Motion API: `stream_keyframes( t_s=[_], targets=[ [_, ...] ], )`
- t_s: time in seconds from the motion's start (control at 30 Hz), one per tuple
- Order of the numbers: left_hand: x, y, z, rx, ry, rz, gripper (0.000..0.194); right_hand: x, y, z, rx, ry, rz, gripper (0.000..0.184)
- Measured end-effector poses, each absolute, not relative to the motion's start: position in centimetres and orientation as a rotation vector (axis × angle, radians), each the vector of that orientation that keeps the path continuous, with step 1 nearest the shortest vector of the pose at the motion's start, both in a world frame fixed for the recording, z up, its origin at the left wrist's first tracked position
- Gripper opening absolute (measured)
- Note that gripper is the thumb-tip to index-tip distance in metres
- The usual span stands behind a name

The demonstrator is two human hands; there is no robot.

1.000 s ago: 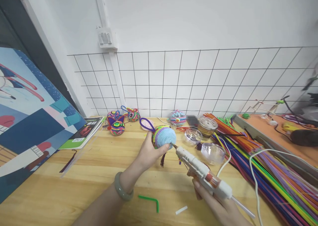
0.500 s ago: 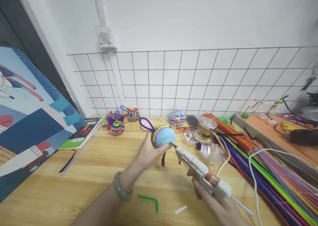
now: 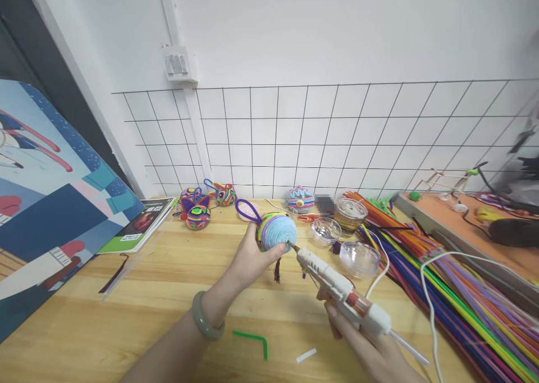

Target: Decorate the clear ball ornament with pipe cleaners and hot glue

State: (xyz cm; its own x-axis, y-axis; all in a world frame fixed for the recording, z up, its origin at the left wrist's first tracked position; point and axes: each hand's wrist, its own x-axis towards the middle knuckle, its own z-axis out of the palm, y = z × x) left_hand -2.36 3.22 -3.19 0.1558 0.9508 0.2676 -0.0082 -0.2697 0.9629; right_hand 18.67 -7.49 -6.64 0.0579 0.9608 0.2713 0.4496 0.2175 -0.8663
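My left hand [image 3: 252, 254] is closed around a ball wound with pipe cleaners [image 3: 278, 231], its light blue side turned toward me. A purple loop [image 3: 247, 209] sticks up from the ball at left, and a dark tassel [image 3: 277, 270] hangs below it. My right hand [image 3: 349, 321] grips a white hot glue gun [image 3: 326, 270] with a clear glue stick [image 3: 410, 348] poking out of its back. The gun's metal tip meets or nearly meets the blue surface beside my left thumb. Most of my left fingers are hidden behind the ball.
Near me lie a bent green pipe cleaner [image 3: 255, 335] and a short white stick [image 3: 306, 355]. Finished colorful balls [image 3: 197, 211] stand at the back left. Clear plastic half-shells [image 3: 359, 259], a cup [image 3: 350, 214] and bundled pipe cleaners [image 3: 455, 293] occupy the right, crossed by a white cord [image 3: 430, 299].
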Motion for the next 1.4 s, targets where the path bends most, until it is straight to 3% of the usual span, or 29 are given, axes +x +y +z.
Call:
stream_keyframes(
  t_s=[1.4],
  targets=[
    [-2.3, 3.4, -3.4, 1.49, 0.932, 1.265, 0.069, 18.7, -7.5, -6.9, -1.392, -1.538, 0.668, 0.035]
  ],
)
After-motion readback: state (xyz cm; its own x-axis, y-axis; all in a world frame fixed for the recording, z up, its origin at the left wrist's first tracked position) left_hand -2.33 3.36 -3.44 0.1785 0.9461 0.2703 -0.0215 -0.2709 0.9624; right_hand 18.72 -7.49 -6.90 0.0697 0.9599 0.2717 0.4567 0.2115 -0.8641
